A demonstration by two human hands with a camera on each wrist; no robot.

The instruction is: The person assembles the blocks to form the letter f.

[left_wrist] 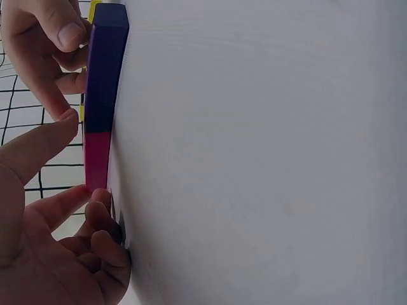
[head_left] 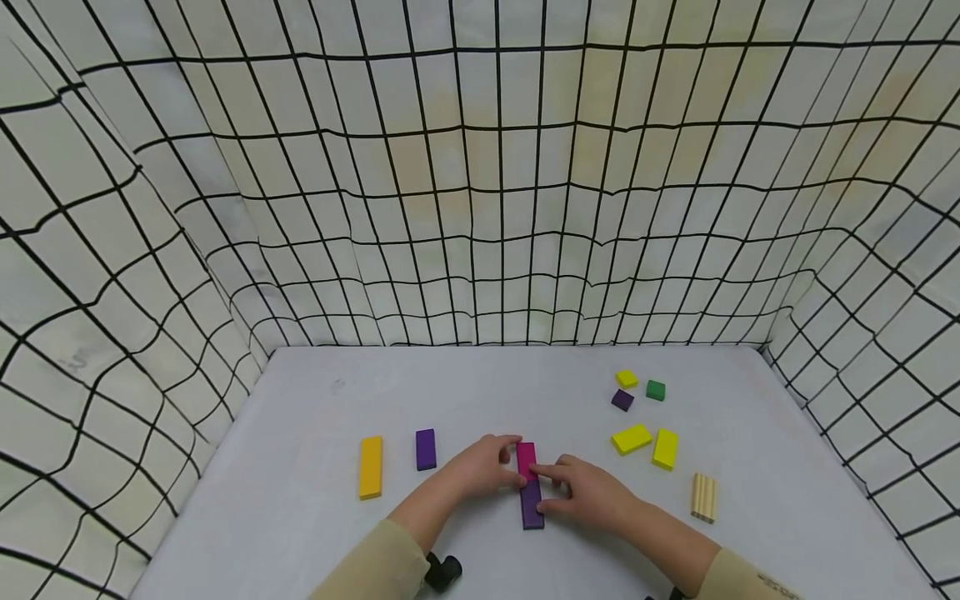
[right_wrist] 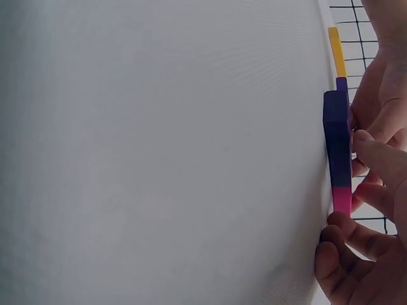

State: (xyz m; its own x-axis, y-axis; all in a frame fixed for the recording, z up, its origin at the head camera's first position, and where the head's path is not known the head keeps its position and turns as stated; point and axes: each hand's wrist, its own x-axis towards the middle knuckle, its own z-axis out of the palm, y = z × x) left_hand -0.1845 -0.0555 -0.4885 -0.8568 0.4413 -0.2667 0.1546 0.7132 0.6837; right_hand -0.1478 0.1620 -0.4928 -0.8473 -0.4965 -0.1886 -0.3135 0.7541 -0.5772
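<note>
A pink block [head_left: 527, 457] and a dark purple block [head_left: 532, 507] lie end to end in a line on the white table, touching. My left hand [head_left: 486, 467] is at their left, its index fingertip at the pink block's far end and its thumb near the joint. From the right, my right hand [head_left: 592, 495] reaches in, index finger at the pink block's edge and thumb beside the purple block. In the left wrist view, the purple block [left_wrist: 105, 76] is nearest the camera. Neither hand visibly closes round a block.
Left of the hands lie an orange block [head_left: 371, 468] and another purple block [head_left: 425, 450]. To the right are yellow blocks [head_left: 664, 449], a green cube [head_left: 656, 390], a small dark purple block [head_left: 622, 400] and a ridged wooden piece [head_left: 703, 498]. Black netting [head_left: 498, 129] surrounds the table.
</note>
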